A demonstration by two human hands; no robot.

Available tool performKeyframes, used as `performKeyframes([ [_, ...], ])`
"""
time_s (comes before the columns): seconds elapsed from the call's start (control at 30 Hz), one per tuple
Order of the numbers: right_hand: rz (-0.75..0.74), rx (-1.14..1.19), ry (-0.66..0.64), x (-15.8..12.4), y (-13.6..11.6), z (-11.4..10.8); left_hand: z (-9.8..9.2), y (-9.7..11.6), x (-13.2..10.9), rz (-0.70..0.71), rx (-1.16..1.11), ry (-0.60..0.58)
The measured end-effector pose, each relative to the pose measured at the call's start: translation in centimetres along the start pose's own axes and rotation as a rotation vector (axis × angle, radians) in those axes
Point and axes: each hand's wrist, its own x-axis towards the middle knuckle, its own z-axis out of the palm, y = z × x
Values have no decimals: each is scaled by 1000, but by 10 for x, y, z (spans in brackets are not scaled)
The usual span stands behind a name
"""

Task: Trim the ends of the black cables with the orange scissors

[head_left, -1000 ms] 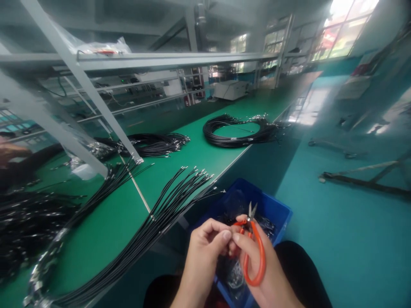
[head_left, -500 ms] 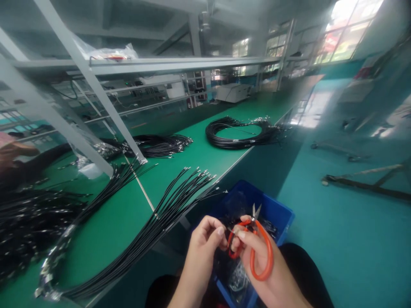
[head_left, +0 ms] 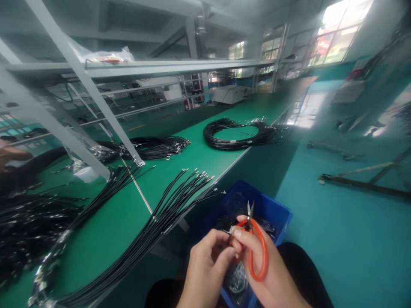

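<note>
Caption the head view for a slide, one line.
Right hand holds orange snips over a blue bin, left hand pinched beside them; black cable bundles on green bench.

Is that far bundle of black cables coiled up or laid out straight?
Coiled: the far cable bundle forms a ring on the green bench, with bench surface showing through its middle.

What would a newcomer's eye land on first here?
The orange snips held in the right hand at bottom centre, the left hand close beside, over a blue bin. Then the black cables fanned across the green bench at left, and a coil farther back.
</note>
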Motion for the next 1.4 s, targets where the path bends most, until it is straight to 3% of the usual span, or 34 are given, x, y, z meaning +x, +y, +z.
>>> performKeyframes([
  [0.17, -133, -132, 68, 0, -2, 7, 3, -12, 2, -166, -258, -32],
  [0.47, -224, -294, 110, -2, 0, 10, 3, -14, 5, -206, -405, -8],
  [0.63, -440, -519, 216, -2, 3, 3, 1, -13, 6, -234, -395, 18],
  [0.8, -575, -751, 178, -1, 8, 1, 0, -6, 4, -219, -347, -5],
  [0.93, -795, -967, 156, 0, 10, -4, 2, -4, 2, -220, -337, -20],
  [1.07, -969, -1123, 74, 1, 14, -13, 3, -1, 1, -203, -410, 50],
  [1.13, -950, -1089, 122, -1, 17, -15, 1, 1, 1, -201, -441, 96],
  [1.23, -791, -976, 162, -10, 18, -14, -5, 2, 4, -198, -435, 127],
  [1.3, -575, -861, 113, -19, 16, -12, -9, 2, 7, -185, -425, 117],
  [1.4, -132, -615, 42, -29, 11, -6, -11, -1, 9, -140, -394, 135],
])
